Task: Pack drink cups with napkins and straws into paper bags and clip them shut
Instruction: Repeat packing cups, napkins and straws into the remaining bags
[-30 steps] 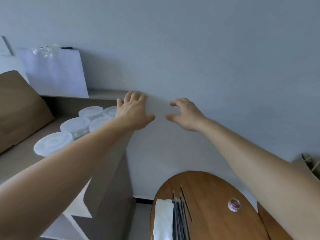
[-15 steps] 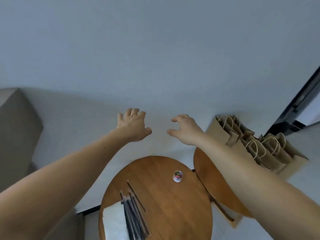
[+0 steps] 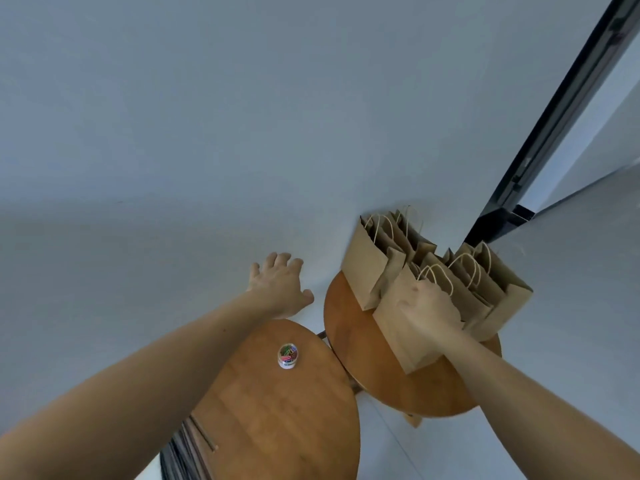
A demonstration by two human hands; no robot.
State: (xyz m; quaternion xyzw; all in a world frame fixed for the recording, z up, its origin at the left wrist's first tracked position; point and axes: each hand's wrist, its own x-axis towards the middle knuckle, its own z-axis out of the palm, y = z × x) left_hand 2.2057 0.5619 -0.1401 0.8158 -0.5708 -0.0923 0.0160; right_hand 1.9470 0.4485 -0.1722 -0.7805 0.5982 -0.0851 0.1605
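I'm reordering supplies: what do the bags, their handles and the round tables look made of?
The bags: matte brown kraft paper, creased at folds. Their handles: pale twisted cord, probably paper. The tables: wood or veneer, visible grain, slight sheen.

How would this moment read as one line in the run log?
step: take bag | left hand: open, holds nothing | right hand: grips front paper bag at its top | clip jar: on round table
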